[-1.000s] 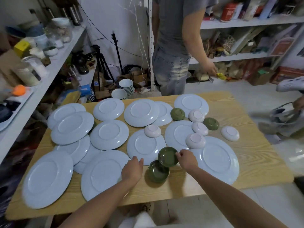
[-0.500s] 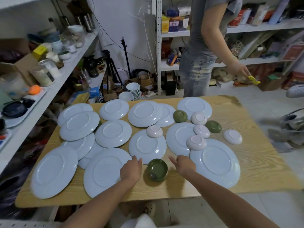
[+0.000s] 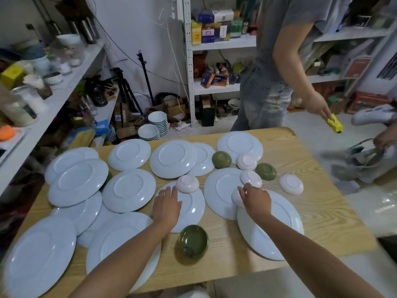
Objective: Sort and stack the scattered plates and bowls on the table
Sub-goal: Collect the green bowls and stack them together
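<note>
Sorting in progress on a wooden table (image 3: 318,211), read from left to right. Overlapping pale blue plates (image 3: 78,181) crowd the left half. A dark green shape (image 3: 108,178) wedged beneath two of them is probably another bowl, though only a sliver shows. The left hand (image 3: 166,206) lies flat on the centre plate (image 3: 193,209), fingers straight and holding nothing. Its fingertips are just beside an upturned pink bowl (image 3: 187,183) on that plate's far rim. The right hand (image 3: 255,200) caps a second pink bowl (image 3: 236,197), fingers curled down round it.

Hazards: the near-left plate (image 3: 38,257) lies at the table corner, where a passing forearm could knock it off. The capped bowl straddles the overlapping rims of two plates. A sideways drag rather than a straight lift could therefore shift the near-right plate (image 3: 275,229), whose rim lies close to the front edge. The glazed bases look slippery, so a one-handed grip may slip.

Containers: the upright green bowl (image 3: 193,241) near the front edge holds a second green bowl nested inside it, and nothing else. The remaining green bowls (image 3: 221,159) and remaining pink bowls (image 3: 291,184) farther right sit mouth-down, so their insides are hidden. Stacked white bowls (image 3: 158,120) stand on the floor beyond the table.
</note>
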A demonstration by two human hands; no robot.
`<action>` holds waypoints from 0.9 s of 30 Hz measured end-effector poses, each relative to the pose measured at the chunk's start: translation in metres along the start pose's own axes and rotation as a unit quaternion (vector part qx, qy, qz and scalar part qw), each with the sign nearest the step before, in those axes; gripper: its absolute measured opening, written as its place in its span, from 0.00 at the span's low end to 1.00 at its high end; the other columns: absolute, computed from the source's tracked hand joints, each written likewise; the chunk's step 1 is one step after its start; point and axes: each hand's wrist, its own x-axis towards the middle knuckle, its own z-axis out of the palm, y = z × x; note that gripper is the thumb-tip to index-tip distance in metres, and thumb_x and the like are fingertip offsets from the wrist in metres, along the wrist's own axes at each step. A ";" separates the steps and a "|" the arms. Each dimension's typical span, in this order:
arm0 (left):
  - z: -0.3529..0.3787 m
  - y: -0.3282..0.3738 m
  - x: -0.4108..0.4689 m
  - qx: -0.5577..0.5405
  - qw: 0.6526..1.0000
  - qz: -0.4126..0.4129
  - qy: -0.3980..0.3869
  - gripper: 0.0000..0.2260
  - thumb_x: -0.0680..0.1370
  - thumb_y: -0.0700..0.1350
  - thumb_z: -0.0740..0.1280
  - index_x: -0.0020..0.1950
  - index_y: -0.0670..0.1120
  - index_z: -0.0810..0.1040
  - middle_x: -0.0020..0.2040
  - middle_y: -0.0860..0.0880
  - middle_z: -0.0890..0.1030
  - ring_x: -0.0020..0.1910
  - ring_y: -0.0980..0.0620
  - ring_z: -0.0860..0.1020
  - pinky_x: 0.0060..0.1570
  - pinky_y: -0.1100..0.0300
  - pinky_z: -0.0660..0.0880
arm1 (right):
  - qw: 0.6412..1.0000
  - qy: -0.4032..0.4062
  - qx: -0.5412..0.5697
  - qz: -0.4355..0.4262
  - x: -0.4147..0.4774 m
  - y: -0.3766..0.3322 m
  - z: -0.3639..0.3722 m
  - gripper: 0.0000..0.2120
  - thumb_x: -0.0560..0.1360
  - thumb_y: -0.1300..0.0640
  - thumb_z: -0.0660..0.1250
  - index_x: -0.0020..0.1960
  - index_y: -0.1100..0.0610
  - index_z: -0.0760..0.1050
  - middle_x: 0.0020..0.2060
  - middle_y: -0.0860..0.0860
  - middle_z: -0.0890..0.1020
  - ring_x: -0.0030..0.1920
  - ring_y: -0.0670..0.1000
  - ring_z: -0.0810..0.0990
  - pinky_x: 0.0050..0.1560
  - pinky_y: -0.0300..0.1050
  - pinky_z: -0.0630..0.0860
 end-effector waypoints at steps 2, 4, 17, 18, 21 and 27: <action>-0.002 0.001 0.019 -0.002 1.000 0.028 -0.009 0.26 0.82 0.53 0.55 0.78 0.47 0.53 0.77 0.47 0.58 0.75 0.48 0.59 0.71 0.55 0.61 | 0.999 0.010 -0.021 0.024 0.013 0.010 -0.001 0.18 0.81 0.45 0.52 0.53 0.56 0.74 0.44 0.55 0.84 0.44 0.58 0.81 0.45 0.46 0.70; 0.000 0.004 0.040 0.001 0.998 0.058 -0.016 0.27 0.82 0.51 0.56 0.78 0.47 0.51 0.79 0.47 0.54 0.76 0.47 0.56 0.73 0.54 0.59 | 0.998 0.008 -0.033 0.048 0.024 0.023 -0.001 0.17 0.81 0.45 0.52 0.55 0.55 0.73 0.45 0.54 0.84 0.45 0.57 0.82 0.45 0.46 0.71; 0.005 0.081 0.150 -0.027 0.994 0.093 -0.041 0.28 0.82 0.49 0.57 0.79 0.45 0.49 0.79 0.47 0.51 0.78 0.47 0.53 0.73 0.54 0.57 | 0.987 -0.078 -0.064 0.123 0.097 0.092 0.010 0.15 0.79 0.51 0.57 0.63 0.55 0.70 0.57 0.53 0.76 0.61 0.55 0.73 0.55 0.49 0.69; 0.003 0.089 0.158 -0.034 0.995 0.088 -0.037 0.28 0.82 0.50 0.56 0.79 0.45 0.49 0.79 0.47 0.51 0.78 0.47 0.53 0.73 0.54 0.57 | 0.987 -0.084 -0.065 0.119 0.106 0.095 0.011 0.14 0.78 0.53 0.58 0.62 0.56 0.70 0.57 0.53 0.76 0.61 0.55 0.72 0.55 0.49 0.69; 0.003 0.116 0.177 -0.045 0.995 0.082 -0.043 0.28 0.82 0.50 0.57 0.79 0.44 0.49 0.79 0.46 0.51 0.77 0.47 0.54 0.73 0.54 0.58 | 0.988 -0.102 -0.068 0.092 0.130 0.102 0.016 0.16 0.76 0.55 0.60 0.63 0.55 0.71 0.58 0.52 0.75 0.62 0.55 0.71 0.56 0.48 0.67; 0.007 0.159 0.201 -0.066 0.993 0.063 -0.075 0.30 0.81 0.50 0.60 0.78 0.43 0.50 0.79 0.45 0.51 0.77 0.47 0.53 0.73 0.54 0.58 | 0.988 -0.136 -0.074 0.007 0.160 0.114 0.036 0.23 0.72 0.48 0.64 0.65 0.53 0.68 0.62 0.51 0.73 0.63 0.54 0.69 0.64 0.48 0.63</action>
